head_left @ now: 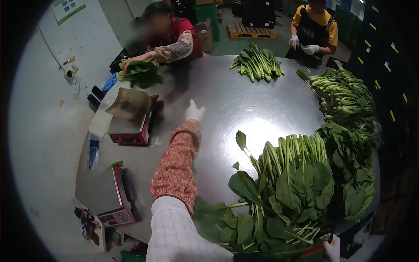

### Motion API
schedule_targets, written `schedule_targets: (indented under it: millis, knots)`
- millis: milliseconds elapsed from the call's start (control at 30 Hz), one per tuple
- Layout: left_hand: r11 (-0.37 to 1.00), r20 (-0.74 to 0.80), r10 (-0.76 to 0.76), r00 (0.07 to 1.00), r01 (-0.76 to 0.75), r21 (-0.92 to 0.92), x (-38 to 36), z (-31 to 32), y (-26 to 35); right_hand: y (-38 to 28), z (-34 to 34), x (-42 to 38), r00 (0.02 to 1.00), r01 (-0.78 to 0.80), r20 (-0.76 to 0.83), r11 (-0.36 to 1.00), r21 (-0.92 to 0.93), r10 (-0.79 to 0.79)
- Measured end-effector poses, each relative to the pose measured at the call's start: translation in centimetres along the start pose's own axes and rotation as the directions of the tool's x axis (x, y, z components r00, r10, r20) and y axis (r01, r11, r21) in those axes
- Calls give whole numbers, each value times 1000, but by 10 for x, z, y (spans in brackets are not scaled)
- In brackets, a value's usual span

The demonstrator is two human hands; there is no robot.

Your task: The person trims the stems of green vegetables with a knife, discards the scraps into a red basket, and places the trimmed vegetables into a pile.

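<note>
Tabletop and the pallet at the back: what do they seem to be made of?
The tabletop looks like metal, probably stainless steel, with a worn satin finish: grey, soft glare, faint circular streaks. The pallet seems to be bare wood, judging by its tan slats.

No text is legible with certainty. Marks noted: small print on the green-edged wall poster [69, 8], too small; white characters on the dark apron [313, 31], unclear; red display figures on the farther scale [129, 136], blurred; key markings on the nearer scale's keypad [118, 217], too small.
</note>
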State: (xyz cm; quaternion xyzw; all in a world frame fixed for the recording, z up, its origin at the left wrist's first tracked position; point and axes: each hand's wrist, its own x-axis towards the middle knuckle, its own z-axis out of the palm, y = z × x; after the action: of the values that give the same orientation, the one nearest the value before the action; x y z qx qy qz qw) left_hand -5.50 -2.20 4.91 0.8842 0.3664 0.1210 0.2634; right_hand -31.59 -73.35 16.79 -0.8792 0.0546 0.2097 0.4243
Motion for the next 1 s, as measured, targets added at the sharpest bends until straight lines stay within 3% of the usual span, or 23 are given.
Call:
schedule_targets:
  millis: [100,167,200,300,400,500,533,633,800,900,1000]
  knots:
    - [986,178,108,978,-83,-145,-51,-16,1,11,-1,-12,1000,30,-6,1000,6,-30]
    - [965,217,216,952,-175,-194,-90,-16,-17,13,1,-16,994,106,-9,994,-5,-106]
    - [968,266,229,936,-189,-167,-113,-20,-25,34,-3,-16,999,34,6,999,38,-34]
    - [962,341,246,907,-187,-198,-175,-34,-57,46,10,-10,986,146,-107,967,208,-126]
    - [977,348,204,915,-168,-129,-227,-51,-87,19,1,-25,1000,-20,-1,978,210,21]
    - [974,283,199,938,-157,-166,-287,-70,-102,39,2,-23,979,203,-70,961,189,-193]
    - [976,269,201,942,-169,-136,-309,-76,-102,49,4,-21,968,249,-65,930,270,-241]
    - [970,293,175,940,-112,-218,-378,-90,-92,38,0,-34,991,127,7,953,274,-134]
    - [961,338,141,930,-46,-273,-440,-87,-91,79,6,-22,923,383,-59,896,225,-380]
    - [960,296,190,936,-114,-258,-454,-87,-91,42,-3,-52,973,227,-10,950,213,-230]
    - [957,261,205,943,-137,-256,-457,-89,-88,52,-6,-52,960,275,-11,940,203,-279]
